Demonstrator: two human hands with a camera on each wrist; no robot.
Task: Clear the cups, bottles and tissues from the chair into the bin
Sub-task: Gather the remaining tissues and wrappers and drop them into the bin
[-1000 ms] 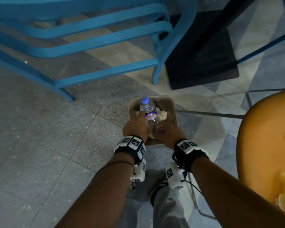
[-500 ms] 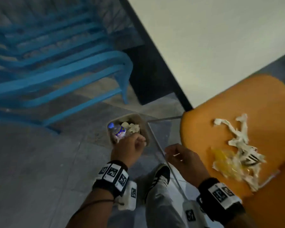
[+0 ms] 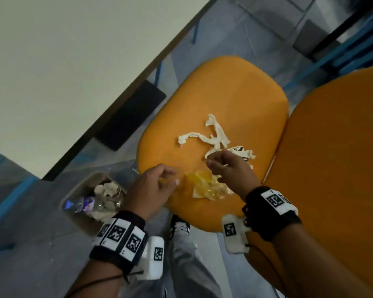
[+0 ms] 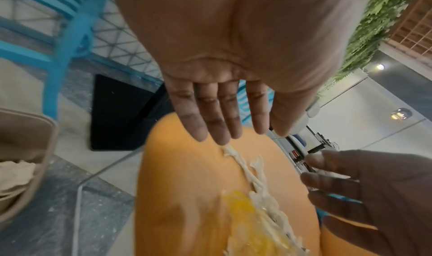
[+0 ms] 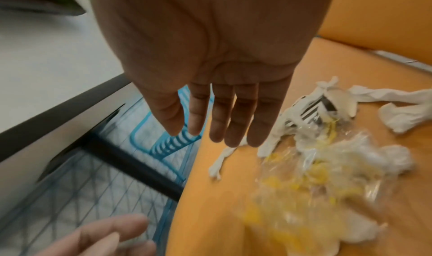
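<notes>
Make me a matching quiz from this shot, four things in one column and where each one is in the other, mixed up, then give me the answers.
Things:
1. plastic bottle
2. twisted white tissue
3. crumpled yellow wrapper
4. left hand

Places:
A. on the orange chair seat, far side of the litter
B. between the two hands, on the seat
C. lying in the bin
D. open at the seat's near-left edge

Pairs: 1-C, 2-A, 3-B, 4-D
</notes>
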